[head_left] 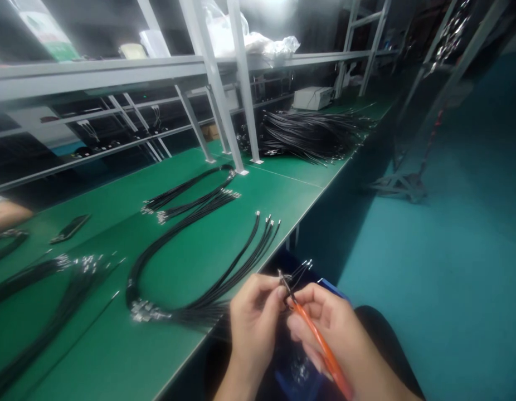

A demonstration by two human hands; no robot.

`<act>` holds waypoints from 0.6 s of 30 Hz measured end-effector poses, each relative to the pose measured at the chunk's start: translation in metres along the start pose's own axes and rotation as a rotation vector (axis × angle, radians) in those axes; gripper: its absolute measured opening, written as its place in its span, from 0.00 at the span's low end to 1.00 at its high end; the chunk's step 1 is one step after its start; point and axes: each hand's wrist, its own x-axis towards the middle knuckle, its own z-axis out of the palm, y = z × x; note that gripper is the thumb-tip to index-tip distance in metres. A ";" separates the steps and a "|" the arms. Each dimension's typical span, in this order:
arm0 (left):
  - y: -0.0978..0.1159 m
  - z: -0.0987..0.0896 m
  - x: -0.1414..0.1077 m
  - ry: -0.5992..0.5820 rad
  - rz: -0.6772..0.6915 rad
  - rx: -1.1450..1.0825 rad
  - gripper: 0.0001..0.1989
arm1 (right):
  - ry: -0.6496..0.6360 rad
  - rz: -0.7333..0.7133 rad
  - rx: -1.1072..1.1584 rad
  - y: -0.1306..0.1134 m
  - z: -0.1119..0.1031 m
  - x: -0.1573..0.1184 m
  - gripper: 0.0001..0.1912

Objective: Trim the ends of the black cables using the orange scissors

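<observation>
My right hand (pixel 335 326) grips orange-handled pliers (pixel 316 334), with their metal jaws pointing up and left. The pliers' exact type is too small to make out. My left hand (pixel 258 312) pinches thumb against fingers at the jaw tips, closed on what looks like a thin black cable, mostly hidden by the fingers. A few black cable ends with silver tips (pixel 303 268) stick out just beyond both hands. Left of my hands, a curved bundle of black cables (pixel 145 262) lies on the green table (pixel 116 356), its loose strands running toward my left hand.
More black cable bundles lie at the left (pixel 69 295) and farther back (pixel 191 192). A phone (pixel 69 228) rests near another person's arm (pixel 7 216). A large cable pile (pixel 312 133) sits behind the shelf posts (pixel 224 111). Below my hands is a blue bin (pixel 293 384).
</observation>
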 end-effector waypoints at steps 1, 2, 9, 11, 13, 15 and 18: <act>0.000 0.000 0.000 -0.004 -0.007 -0.001 0.02 | 0.003 0.010 -0.003 0.000 0.000 0.000 0.12; 0.000 0.001 0.000 -0.007 -0.014 -0.001 0.02 | 0.006 0.019 -0.006 0.000 0.000 0.001 0.12; -0.001 0.003 -0.001 -0.024 -0.033 0.031 0.01 | -0.052 0.044 -0.028 -0.002 -0.009 -0.004 0.12; -0.003 0.004 0.000 -0.016 -0.042 0.031 0.01 | -0.061 0.025 -0.014 -0.002 -0.014 -0.008 0.12; -0.006 0.005 0.001 0.006 -0.057 0.028 0.01 | -0.061 0.010 -0.001 -0.001 -0.017 -0.011 0.13; -0.009 0.006 0.001 0.028 -0.055 0.046 0.01 | -0.100 0.024 0.000 0.000 -0.020 -0.012 0.15; -0.011 0.007 0.001 0.032 -0.012 0.117 0.02 | -0.137 0.054 -0.023 0.002 -0.020 -0.009 0.14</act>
